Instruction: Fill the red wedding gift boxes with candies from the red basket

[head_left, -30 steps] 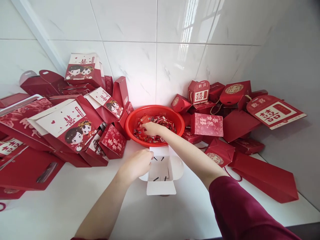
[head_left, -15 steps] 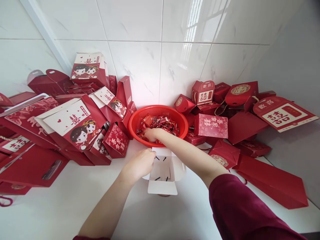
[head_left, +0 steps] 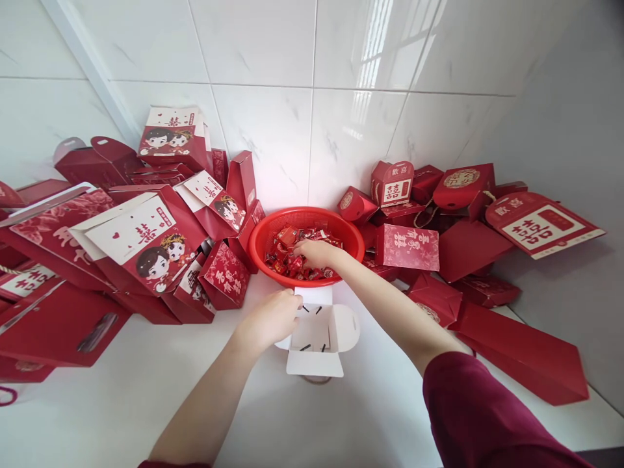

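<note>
A small box (head_left: 314, 338) with white flaps folded out stands open on the white counter in front of me. My left hand (head_left: 270, 318) is closed on its left flap and holds it. Just behind it sits a red plastic basket (head_left: 263, 235) full of red-wrapped candies (head_left: 287, 260). My right hand (head_left: 316, 252) reaches into the basket, fingers curled down over the candies; whether they hold any is hidden.
Piles of red gift boxes and bags crowd both sides: cartoon-couple boxes (head_left: 146, 244) on the left, boxes with gold characters (head_left: 412, 247) and a flat red bag (head_left: 524, 354) on the right. A white tiled wall (head_left: 312, 130) stands close behind. The counter's front edge is near the bottom right.
My right hand has shifted a little to the right and further back within the basket. My left hand has stayed on the box flap.
</note>
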